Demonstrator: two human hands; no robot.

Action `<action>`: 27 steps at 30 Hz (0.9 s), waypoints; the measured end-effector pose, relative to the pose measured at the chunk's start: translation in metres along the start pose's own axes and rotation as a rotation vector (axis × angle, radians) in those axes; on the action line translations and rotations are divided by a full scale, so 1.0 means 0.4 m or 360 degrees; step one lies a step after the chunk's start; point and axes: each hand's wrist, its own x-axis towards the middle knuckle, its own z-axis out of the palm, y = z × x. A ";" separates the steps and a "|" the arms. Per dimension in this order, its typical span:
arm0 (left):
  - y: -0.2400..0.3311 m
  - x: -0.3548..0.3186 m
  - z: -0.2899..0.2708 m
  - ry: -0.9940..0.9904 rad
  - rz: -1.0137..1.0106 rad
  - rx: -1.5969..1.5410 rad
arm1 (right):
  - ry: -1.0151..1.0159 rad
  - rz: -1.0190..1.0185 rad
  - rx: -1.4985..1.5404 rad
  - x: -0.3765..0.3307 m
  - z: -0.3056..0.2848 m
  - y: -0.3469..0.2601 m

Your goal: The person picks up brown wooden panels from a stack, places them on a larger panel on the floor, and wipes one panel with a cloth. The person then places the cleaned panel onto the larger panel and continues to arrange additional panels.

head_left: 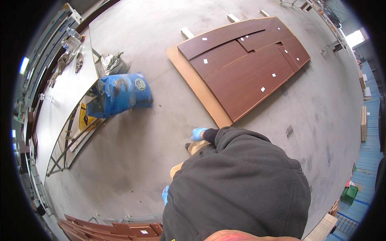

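My right hand wears a blue glove and sticks out of a dark sleeve just above my dark grey sweatshirt. It is blurred and I see nothing in it. Only a sliver of my gloved left hand shows at the sweatshirt's left edge; its fingers are hidden. Tan trouser legs show between the two hands. Several dark brown wood panels with small white stickers lie flat on a sheet of cardboard on the concrete floor, beyond my right hand.
A blue sack leans by a long white table on a metal frame at the left. More brown panels are stacked at the bottom left. Pale boards and a green crate stand at the right.
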 end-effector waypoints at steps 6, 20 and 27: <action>0.290 0.224 -0.175 -0.0126 -0.0023 0.0185 | 0.0123 -0.0247 0.0351 0.214 -0.127 -0.477; 1.428 0.830 -0.555 0.0387 0.1479 0.0854 | 0.0251 0.0773 0.0587 0.528 -0.076 -0.725; 1.973 0.881 -0.516 0.1037 0.2270 0.1438 | 0.0718 0.0655 0.0636 0.770 -0.292 -1.015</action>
